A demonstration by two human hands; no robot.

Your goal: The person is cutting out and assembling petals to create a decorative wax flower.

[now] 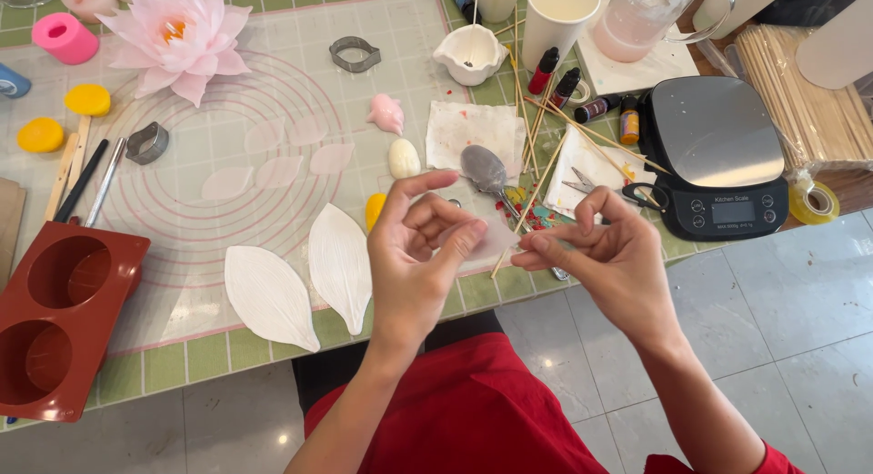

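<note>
Both hands meet over the near edge of the table, sharing one thin, translucent white petal piece point(491, 242): the left hand point(420, 256) curls its fingers around the piece's left end with the thumb raised above, while the right hand point(607, 247) pinches the right edge between thumb and fingertips, so each hand is closed on the same piece. It hangs in the air just above the green tiled table point(209, 351), clear of the silicone work mat point(227, 156). Left of the hands lie two white leaf-shaped veining moulds point(300, 278), side by side and nearly touching. Beyond the hands a metal spoon point(486, 172) rests partly on a stained white tissue point(473, 128), with a small white egg-shaped lump point(404, 157) just beside it. A finished pink lotus flower point(177, 35) sits at the far left, a red two-cavity mould point(59, 319) at the near left, and a digital kitchen scale point(718, 156) to the right, beside scattered wooden skewers point(546, 128)
</note>
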